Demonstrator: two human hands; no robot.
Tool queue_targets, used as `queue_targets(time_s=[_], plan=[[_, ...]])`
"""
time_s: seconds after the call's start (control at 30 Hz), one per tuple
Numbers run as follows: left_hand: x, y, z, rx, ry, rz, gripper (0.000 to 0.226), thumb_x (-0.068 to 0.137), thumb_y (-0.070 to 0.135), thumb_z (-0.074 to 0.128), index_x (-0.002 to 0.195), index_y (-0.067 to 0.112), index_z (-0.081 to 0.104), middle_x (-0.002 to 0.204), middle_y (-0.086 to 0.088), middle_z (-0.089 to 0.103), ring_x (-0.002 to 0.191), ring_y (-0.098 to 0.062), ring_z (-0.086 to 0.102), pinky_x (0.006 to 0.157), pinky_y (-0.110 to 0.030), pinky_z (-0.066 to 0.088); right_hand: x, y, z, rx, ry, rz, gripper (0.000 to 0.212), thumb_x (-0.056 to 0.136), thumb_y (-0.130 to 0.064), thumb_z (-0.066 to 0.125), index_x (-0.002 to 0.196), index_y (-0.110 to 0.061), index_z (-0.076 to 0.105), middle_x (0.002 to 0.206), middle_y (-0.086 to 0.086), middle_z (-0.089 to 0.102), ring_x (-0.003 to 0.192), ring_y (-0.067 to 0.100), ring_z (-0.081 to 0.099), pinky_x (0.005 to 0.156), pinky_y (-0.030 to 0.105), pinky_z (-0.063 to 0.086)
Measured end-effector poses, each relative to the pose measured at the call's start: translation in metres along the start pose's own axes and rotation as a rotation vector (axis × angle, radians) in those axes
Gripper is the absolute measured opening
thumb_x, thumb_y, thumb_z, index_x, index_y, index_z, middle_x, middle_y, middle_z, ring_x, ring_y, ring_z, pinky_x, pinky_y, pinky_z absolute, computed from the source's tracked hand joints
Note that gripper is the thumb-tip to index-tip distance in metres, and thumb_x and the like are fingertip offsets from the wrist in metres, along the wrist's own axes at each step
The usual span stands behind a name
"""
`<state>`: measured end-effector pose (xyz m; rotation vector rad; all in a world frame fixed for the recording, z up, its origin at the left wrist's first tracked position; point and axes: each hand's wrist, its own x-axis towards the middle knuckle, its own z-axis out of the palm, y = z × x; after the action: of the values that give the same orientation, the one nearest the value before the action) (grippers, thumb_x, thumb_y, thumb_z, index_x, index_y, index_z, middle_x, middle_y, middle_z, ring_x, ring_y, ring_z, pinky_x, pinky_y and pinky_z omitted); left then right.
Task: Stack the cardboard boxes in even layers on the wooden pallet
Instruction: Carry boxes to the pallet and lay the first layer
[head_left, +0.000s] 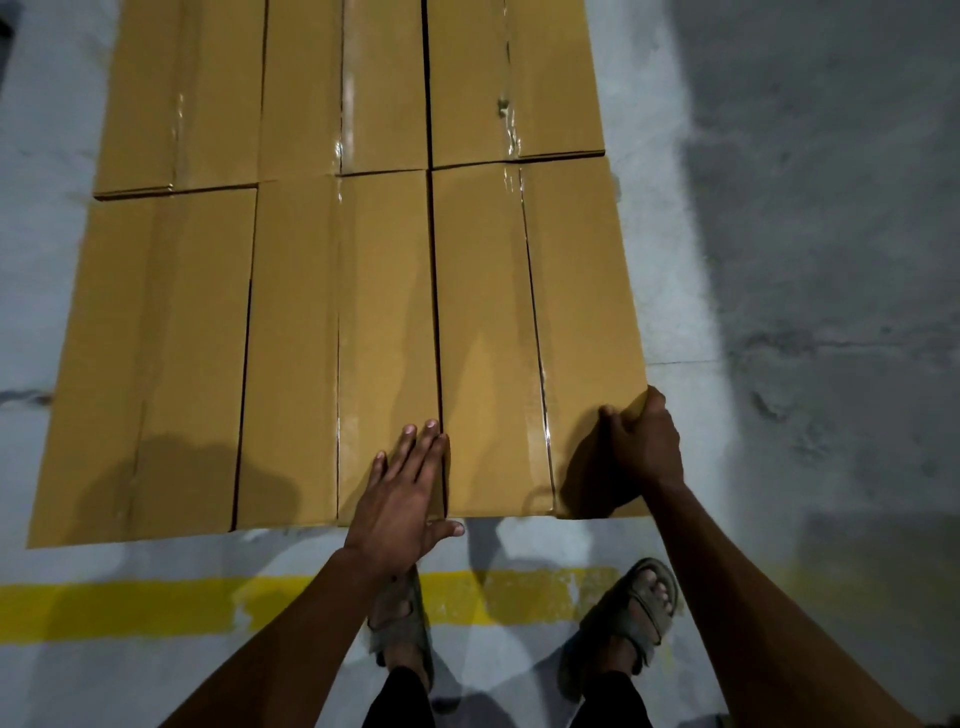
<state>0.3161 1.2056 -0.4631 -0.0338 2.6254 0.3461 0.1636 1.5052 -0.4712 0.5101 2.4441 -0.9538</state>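
Box (535, 338), near right of the top layer: stiff, taped, likely weighty. Our right hand (641, 447) clamps its corner; left hand (402, 491) lies flat, fingers straight. We'd grip corners.

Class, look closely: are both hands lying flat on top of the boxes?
No: the left hand lies flat, but the right hand grips a box corner.
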Motion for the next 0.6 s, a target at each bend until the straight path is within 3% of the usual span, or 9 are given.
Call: queue_targets(time_s=[0.17,0.27,0.4,0.6], plan=[[0.0,0.002,-0.031,-0.076,0.028,0.012,0.112,0.087,0.072,0.062,0.166,0.022,0.001,0.174,0.005,0.001,0.16,-0.018,0.011,0.128,-0.042,0.019,-0.033,0.001,-0.002,-0.143,0.01,0.028,0.072,0.093,-0.04,0.069,0.149,-0.012,0.033,0.147,0.019,0.042,0.129,0.045,0.047,0.102,0.056,0.046],[-0.005,0.008,-0.057,-0.085,0.074,0.015,0.097,0.096,0.061,0.059,0.166,0.017,0.008,0.174,0.0,0.01,0.158,-0.02,0.018,0.127,-0.034,0.019,-0.062,-0.001,-0.008,-0.26,0.054,-0.012,0.062,0.096,-0.04,0.061,0.149,-0.017,0.04,0.152,0.013,0.038,0.131,0.044,0.04,0.103,0.052,0.043],[-0.019,0.018,-0.102,-0.127,0.119,0.013,0.087,0.101,0.058,0.054,0.167,0.019,0.012,0.174,0.001,0.013,0.157,-0.021,0.023,0.125,-0.033,0.022,-0.106,-0.016,-0.028,-0.305,0.052,-0.115,0.054,0.093,-0.031,0.065,0.143,-0.018,0.048,0.149,0.01,0.042,0.125,0.039,0.041,0.096,0.049,0.046],[-0.05,0.037,-0.183,-0.188,0.187,0.012,0.073,0.103,0.055,0.044,0.163,0.02,0.02,0.171,0.0,0.022,0.152,-0.024,0.033,0.119,-0.04,0.038,-0.166,-0.068,-0.072,-0.274,0.11,-0.323,0.056,0.089,-0.04,0.076,0.135,-0.015,0.057,0.132,0.009,0.055,0.112,0.038,0.053,0.088,0.047,0.051]])
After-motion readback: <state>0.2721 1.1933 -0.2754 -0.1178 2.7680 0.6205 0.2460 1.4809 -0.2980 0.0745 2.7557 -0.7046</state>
